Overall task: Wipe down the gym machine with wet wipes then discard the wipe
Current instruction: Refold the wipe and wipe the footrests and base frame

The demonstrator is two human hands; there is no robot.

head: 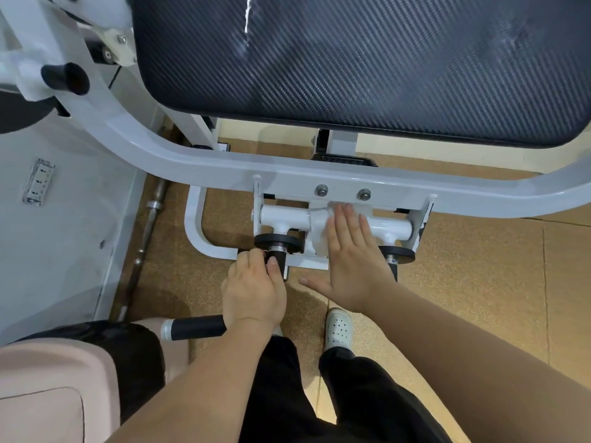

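The gym machine has a white steel frame (pixel 224 169) and a large black textured pad (pixel 351 59) above it. Below the frame runs a white crossbar (pixel 284 216) with black handles hanging from it. A white wet wipe (pixel 319 230) lies draped over the middle of that crossbar. My right hand (pixel 350 260) presses flat on the wipe with straight fingers and the thumb spread to the left. My left hand (pixel 252 290) grips the left black handle (pixel 277 255) just under its round black collar.
A second black handle (pixel 394 259) hangs to the right of my right hand. A barbell (pixel 145 238) lies on the cork-coloured floor along the grey wall at left. A black grip with a chrome end (pixel 192 327) sticks out at lower left. My shoe (pixel 339 327) stands below.
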